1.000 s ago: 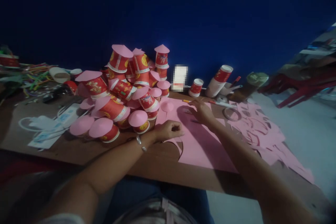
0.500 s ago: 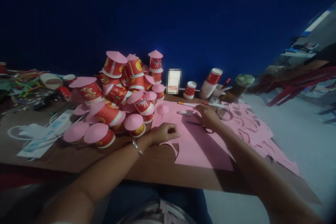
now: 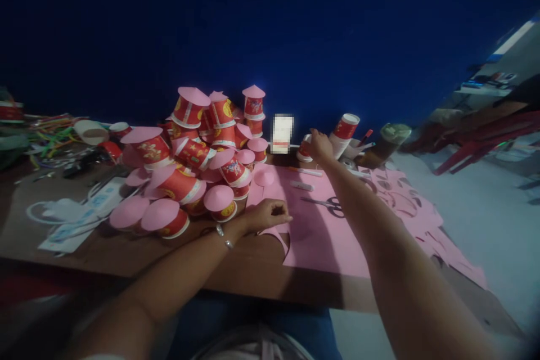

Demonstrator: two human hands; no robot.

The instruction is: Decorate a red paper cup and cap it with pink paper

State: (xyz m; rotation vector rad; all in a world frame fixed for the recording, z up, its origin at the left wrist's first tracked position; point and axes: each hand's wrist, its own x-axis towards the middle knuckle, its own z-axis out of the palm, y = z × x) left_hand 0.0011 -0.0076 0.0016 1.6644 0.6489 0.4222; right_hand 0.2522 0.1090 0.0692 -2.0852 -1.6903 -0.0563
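My left hand (image 3: 270,215) rests at the left edge of the pink paper (image 3: 316,247), fingers curled together; whether anything small is in them is hidden. Farther back, my right hand (image 3: 320,147) reaches to a small red paper cup (image 3: 304,149), its fingers spread at the cup's right side and rim. On the paper lie scissors (image 3: 323,201), a white tube (image 3: 302,186), a pen (image 3: 310,172) and a pink paper cone (image 3: 264,179). To the left stands a heap of red cups with pink cone tops (image 3: 175,183).
A stack of cups (image 3: 347,126), pens and a jar (image 3: 392,138) stand at the back right. Cut pink scraps (image 3: 405,202) cover the right side. A white power strip (image 3: 80,219) and tangled coloured strips (image 3: 50,138) lie at left. A red chair is beyond the table.
My right hand has moved back and left from over the paper to the small red cup, uncovering the scissors and white tube. My left hand has barely moved.
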